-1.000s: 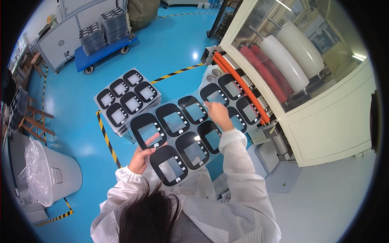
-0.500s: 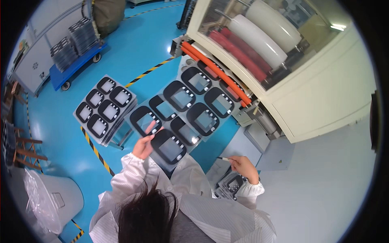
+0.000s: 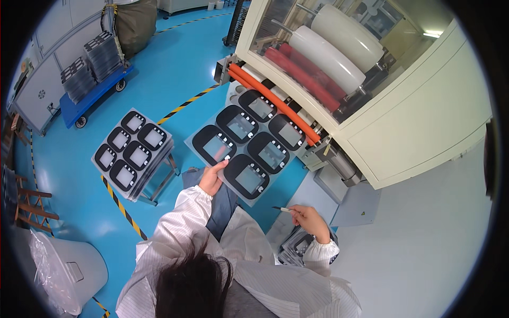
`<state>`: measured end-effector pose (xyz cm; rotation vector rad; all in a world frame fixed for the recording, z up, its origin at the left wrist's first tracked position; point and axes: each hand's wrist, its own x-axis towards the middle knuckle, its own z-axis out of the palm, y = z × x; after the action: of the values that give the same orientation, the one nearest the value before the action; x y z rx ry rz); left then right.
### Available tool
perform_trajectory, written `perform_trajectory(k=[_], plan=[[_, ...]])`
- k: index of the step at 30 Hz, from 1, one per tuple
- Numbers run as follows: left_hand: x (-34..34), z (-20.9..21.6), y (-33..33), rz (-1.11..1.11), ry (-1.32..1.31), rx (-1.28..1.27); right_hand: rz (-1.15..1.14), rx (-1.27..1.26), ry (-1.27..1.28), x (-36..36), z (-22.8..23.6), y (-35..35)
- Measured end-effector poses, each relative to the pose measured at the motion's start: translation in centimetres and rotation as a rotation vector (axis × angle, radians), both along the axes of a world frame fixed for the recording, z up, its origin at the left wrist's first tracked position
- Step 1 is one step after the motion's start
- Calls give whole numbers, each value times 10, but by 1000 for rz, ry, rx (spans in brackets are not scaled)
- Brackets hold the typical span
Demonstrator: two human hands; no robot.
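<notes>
We see a left hand (image 3: pixel 211 179) pinching a clear sheet (image 3: pixel 253 139) by its near edge

The thumb sits on top, about halfway along that near edge, and pink fingers show through from below. The sheet reaches ahead and to the right of this grip. Its far end comes close to an orange roller (image 3: pixel 275 103) on a big cream machine (image 3: pixel 413 138), but we can't tell if it is joined to anything there. We count six black frames on it, each with a see-through middle.

The right hand (image 3: pixel 310 221) is closed around a thin tool (image 3: pixel 282 209) with a pale handle and a dark tip. The tip points left, apart from the sheet. Just below this hand we see a pile of black-framed sheets (image 3: pixel 297 248).

Off to the left, a stack of sheets (image 3: pixel 130 151) sits on a metal stand (image 3: pixel 172 164).

As for writing, we see little white marks on each frame, too tiny to read. A small yellow sign (image 3: pixel 362 213) is stuck near the close right corner of a grey plate (image 3: pixel 352 205), and we can't make out any words on it
</notes>
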<state>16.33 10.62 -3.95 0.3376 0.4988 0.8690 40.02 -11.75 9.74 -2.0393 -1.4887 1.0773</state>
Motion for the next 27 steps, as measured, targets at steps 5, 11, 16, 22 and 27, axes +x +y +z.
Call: perform_trajectory(k=[5, 11, 16, 22, 27], plan=[[-12, 26, -16, 46, -89, 98, 23, 51, 25, -8, 2, 9], [-35, 11, -29, 45, -35, 120, 22, 49, 64, -20, 6, 15], [-45, 4, -38, 62, -25, 115, -28, 160, 51, -23, 3, 28], [-68, 10, -46, 106, -27, 124, -87, 419, -124, -28, 7, 96], [-87, 21, -57, 71, 61, 127, -108, 640, -187, -20, -21, 178]])
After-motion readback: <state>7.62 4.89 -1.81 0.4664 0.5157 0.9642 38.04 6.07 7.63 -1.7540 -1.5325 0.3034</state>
